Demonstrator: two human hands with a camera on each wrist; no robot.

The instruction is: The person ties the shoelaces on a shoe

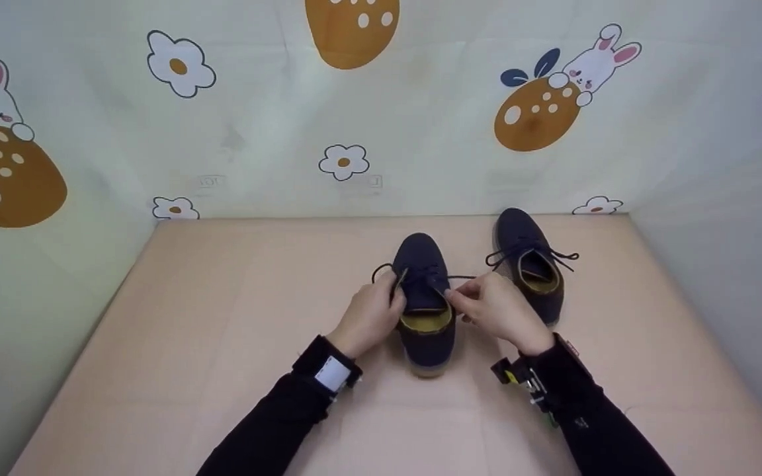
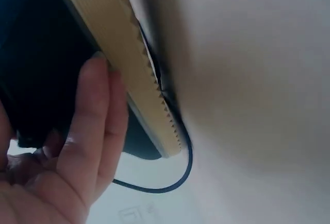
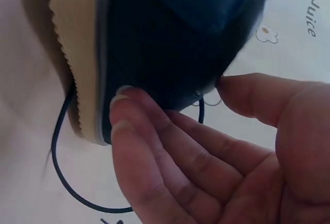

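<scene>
A dark navy lace-up shoe (image 1: 419,254) stands on the table, toe pointing away, its tan lining showing at the opening. My left hand (image 1: 369,309) grips the left eyelet flap, thumb at the opening and fingers along the outer side. On the opposite flap, my right hand (image 1: 497,305) pinches the edge, its fingers against the shoe's side (image 3: 149,33). The flaps stand apart around the tongue. In the left wrist view a loose dark lace (image 2: 190,154) loops beside the cream ridged sole (image 2: 121,44); another lace end (image 3: 55,147) curves below the right hand.
A matching navy shoe (image 1: 513,228) stands to the right and farther back, its lace tied in a bow. The light beige tabletop (image 1: 222,317) meets a pale printed cloth backdrop (image 1: 262,119) at the back, with cloth at both sides too.
</scene>
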